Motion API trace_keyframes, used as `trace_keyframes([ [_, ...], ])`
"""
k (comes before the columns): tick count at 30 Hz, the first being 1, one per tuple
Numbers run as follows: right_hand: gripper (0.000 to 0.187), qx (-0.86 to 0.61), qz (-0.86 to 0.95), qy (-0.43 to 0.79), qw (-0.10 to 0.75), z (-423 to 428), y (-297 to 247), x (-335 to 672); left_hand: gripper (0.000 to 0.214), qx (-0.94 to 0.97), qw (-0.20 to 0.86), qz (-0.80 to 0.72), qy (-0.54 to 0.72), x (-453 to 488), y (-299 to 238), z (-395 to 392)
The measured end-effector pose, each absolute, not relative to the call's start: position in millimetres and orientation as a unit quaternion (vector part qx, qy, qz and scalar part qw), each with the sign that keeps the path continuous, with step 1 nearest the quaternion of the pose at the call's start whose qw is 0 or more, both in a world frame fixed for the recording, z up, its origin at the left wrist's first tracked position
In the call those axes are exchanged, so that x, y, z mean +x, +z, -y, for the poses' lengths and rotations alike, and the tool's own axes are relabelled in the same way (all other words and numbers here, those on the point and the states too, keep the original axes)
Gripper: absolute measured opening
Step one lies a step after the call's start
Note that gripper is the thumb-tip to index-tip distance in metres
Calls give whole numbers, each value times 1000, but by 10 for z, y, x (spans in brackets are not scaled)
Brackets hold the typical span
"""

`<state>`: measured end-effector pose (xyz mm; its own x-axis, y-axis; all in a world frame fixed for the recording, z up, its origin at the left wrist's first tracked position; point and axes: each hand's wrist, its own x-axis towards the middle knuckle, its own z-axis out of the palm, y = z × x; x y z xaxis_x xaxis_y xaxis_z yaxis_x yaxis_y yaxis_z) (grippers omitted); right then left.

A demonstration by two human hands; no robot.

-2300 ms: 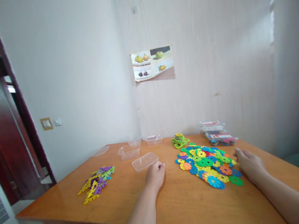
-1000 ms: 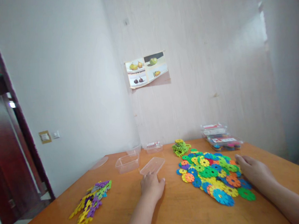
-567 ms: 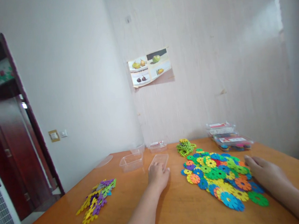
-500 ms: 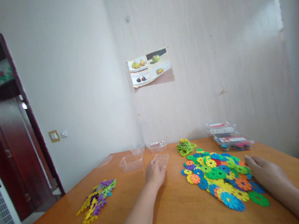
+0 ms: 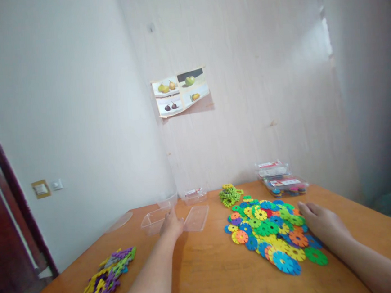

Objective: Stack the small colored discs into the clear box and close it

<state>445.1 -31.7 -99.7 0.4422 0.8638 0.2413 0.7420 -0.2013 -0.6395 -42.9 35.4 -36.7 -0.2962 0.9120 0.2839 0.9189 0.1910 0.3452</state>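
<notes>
My left hand (image 5: 172, 224) reaches across the table to the right side of a clear plastic box (image 5: 149, 218), with a finger stretched forward; whether it touches the box is hard to see. Just right of it a clear flat lid (image 5: 197, 218) lies on the wood. My right hand (image 5: 325, 222) is at the right edge of a spread pile of colourful notched plastic discs (image 5: 273, 228). Its thumb lies along curled fingers, and what they hold, if anything, is hidden.
Purple, yellow and green interlocking pieces (image 5: 107, 280) lie at the left on the wooden table (image 5: 205, 272). Behind the discs stands a cluster of green pieces (image 5: 229, 195). Labelled clear boxes (image 5: 283, 184) are stacked at the back right; a smaller box (image 5: 195, 196) sits by the wall.
My left hand has left the flat lid and moved left to the clear box. My right hand stays beside the discs. The view has turned to the right.
</notes>
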Motion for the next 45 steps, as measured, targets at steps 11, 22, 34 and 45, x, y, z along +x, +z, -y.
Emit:
trace_keyframes([
  [11,58,-773,522,106,345,290,-999,4480,20,-569,65,787,-230,-509,-346,-159],
  [22,59,-760,528,109,364,135,-1210,4656,17,-601,143,714,-330,-649,-284,503],
  [34,57,-773,529,72,342,364,-929,4427,27,-707,91,584,-388,-580,-566,1254],
  [45,58,-782,529,62,324,391,-910,4421,28,-711,83,576,-393,-479,-667,1408],
])
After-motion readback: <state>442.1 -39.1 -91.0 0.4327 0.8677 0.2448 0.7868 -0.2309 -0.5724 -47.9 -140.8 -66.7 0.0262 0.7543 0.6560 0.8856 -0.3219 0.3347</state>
